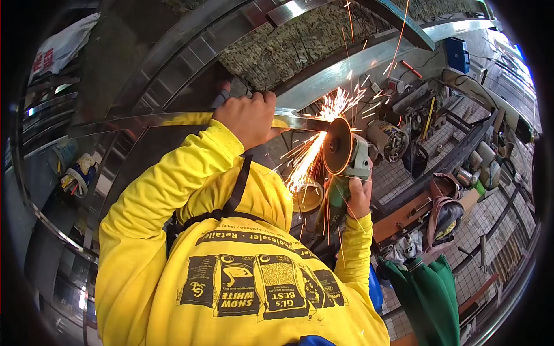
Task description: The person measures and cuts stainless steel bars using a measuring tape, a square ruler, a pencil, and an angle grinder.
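Observation:
My left hand (249, 118) is closed around a long, shiny metal bar (193, 119) that runs left to right across the view. My right hand (360, 197) grips the body of an angle grinder (360, 157), right of the bar's end. The grinder's round disc (337, 146) meets that end, and bright orange sparks (309, 164) spray downward and upward from the contact. Both arms are in yellow sleeves. Some fingers of my right hand are hidden by the grinder.
Large metal frames (190, 55) lie across the top and left. On the right are a cluttered bucket (388, 140), a blue box (457, 55), a green cloth (424, 297) and scattered tools and metal pieces. Another container with items (81, 173) stands at the left.

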Demonstrator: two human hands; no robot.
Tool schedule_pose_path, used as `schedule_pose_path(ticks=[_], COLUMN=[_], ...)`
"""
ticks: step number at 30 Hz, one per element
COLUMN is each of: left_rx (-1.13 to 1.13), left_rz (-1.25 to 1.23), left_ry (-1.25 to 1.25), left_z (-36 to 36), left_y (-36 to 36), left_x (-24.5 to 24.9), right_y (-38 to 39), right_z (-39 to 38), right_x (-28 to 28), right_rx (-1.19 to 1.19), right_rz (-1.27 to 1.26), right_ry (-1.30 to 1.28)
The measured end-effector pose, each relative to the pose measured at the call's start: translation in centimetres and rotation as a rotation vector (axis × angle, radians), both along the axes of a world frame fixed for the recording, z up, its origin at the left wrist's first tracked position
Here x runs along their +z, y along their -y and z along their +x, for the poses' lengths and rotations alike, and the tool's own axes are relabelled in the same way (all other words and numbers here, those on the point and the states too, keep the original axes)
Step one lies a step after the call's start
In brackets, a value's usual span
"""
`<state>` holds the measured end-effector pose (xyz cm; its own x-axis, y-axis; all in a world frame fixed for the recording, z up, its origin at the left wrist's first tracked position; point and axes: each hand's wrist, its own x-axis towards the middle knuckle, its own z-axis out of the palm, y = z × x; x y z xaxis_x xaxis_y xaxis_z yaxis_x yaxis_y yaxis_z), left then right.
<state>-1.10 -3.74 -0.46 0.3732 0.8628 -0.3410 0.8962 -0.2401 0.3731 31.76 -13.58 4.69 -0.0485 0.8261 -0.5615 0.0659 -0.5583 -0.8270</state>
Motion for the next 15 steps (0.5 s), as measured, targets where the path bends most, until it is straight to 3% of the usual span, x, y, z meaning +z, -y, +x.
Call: schedule_pose_path(ticks=[15], left_rx=[0.011], left_rz=[-0.025], left_ry=[0.022], left_z=[0.0], left_y=[0.1], left_x=[-0.4], right_y=[-1.0], right_z=[0.2], right_x=[-0.5], right_rx=[-0.058], right_rz=[-0.018], right_ry=[-0.06])
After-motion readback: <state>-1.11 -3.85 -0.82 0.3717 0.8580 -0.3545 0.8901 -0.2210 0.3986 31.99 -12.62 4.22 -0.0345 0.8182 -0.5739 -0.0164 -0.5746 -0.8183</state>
